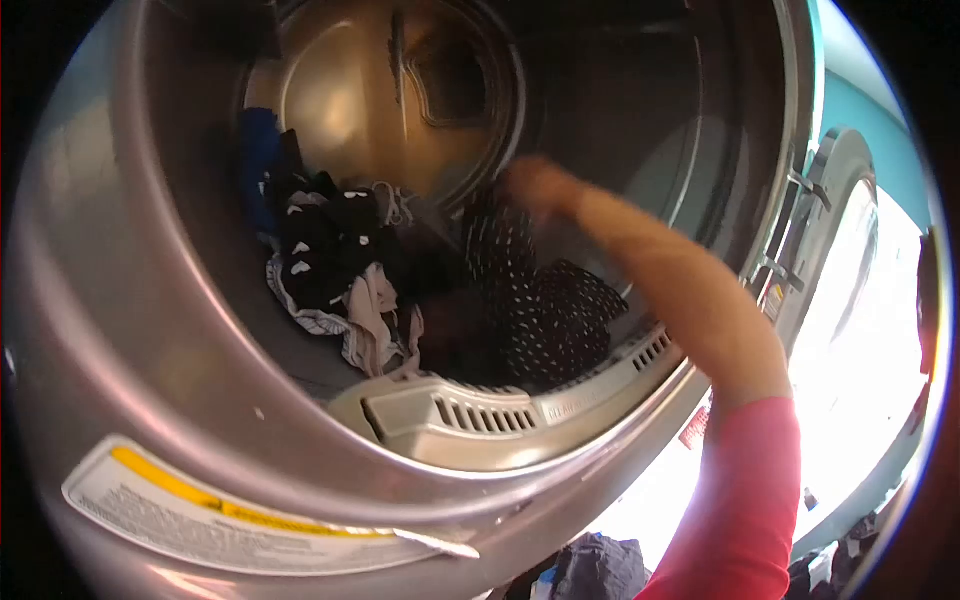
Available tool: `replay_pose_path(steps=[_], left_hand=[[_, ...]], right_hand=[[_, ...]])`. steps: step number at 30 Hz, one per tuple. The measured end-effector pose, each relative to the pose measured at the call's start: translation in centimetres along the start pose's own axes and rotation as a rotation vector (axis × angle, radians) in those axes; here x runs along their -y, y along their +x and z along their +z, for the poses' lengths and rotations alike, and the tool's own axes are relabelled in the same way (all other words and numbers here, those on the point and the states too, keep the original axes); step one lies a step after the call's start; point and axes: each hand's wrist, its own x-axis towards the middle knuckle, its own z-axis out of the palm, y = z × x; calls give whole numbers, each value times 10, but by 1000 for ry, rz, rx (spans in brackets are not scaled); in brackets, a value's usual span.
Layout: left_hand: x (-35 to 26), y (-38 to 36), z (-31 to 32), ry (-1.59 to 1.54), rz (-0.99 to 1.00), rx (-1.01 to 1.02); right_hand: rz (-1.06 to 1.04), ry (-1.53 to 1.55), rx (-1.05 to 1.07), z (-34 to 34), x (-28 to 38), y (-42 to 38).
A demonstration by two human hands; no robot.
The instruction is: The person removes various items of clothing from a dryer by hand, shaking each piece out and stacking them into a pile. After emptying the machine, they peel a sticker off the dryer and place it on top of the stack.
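My right hand (540, 187) reaches into the dryer drum (620, 110), its fingers closed on the top of a black cloth with white specks (545, 310). That cloth hangs from the hand and spreads over the drum's lower front. The fingers are blurred by motion. To the left lie a black garment with white hearts (325, 235), a pale pink cloth (372, 310) and a blue cloth (260, 160). My left hand does not show.
A vented lint filter housing (480, 410) lines the drum opening's lower edge. The round dryer door (840, 230) stands open at the right on its hinges. Dark clothes (600, 568) lie below. A yellow-striped label (230, 520) is on the dryer front.
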Motion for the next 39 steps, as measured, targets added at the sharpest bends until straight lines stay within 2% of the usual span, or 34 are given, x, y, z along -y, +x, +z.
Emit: replay_pose_path(steps=[2,3,4,5,7,8,9,11,12,14,15,17,18,19,22,25,26,27,28,29,30,31,33,35,37,39], left_hand=[[-2,0,2,-13,-15,-52],[-5,0,4,-20,-21,-83],[-7,1,7,-32,-33,-113],[-11,0,9,-43,-43,-150],[-25,-5,18,-76,-121,-247],[-29,-5,17,-106,-132,-247],[-31,-5,15,-136,-136,-250],[-40,-14,9,-610,-176,-77],[-46,-11,17,-948,-260,-78],[-74,-28,42,-1054,-387,-96],[-68,-14,47,-1037,-305,9],[-75,10,53,-927,-353,-72],[-80,17,59,-955,-374,-117],[-86,24,66,-981,-398,-156],[-101,63,90,-889,-311,-146],[-126,103,106,-763,-275,1],[-135,109,117,-786,-273,26],[-148,113,130,-649,-172,93],[-162,115,139,-516,-69,153],[-175,116,141,-548,-64,178],[-184,117,142,-896,-208,330],[-191,117,144,-1235,-362,488],[-194,107,157,-1694,-393,725],[-200,104,155,-1655,-968,889],[-196,92,183,-1726,-940,678],[-193,97,206,-1770,-960,637]], right_hand=[[-75,-204,-204,-50,-37,-30],[198,-70,-106,-90,-36,-56],[392,-64,-175,-108,-46,-76],[596,245,-296,-122,-52,-101],[872,951,-839,-159,-51,-154],[660,306,-876,-162,-66,-178],[729,917,-1188,-179,-21,-196],[666,1012,-1294,-185,-20,-234],[692,988,-1294,-186,-21,-253],[455,1366,-1214,-187,-20,-287],[485,1352,-1207,-190,1,-295],[660,1014,-1355,-196,42,-314],[495,1147,-1271,-191,17,-346],[527,1148,-1258,-187,13,-376],[575,115,-996,-171,26,-458],[643,-11,-939,-144,47,-502],[727,196,-932,-135,56,-511],[817,403,-922,-128,64,-530],[749,167,-816,-114,74,-546],[673,-74,-736,-101,83,-562],[632,-107,-641,-95,89,-584],[733,-8,-624,-88,99,-603],[868,98,-585,-68,112,-648],[1128,427,-663,-46,119,-699],[1250,888,-864,-33,135,-727],[1302,1169,-990,-19,144,-754]])
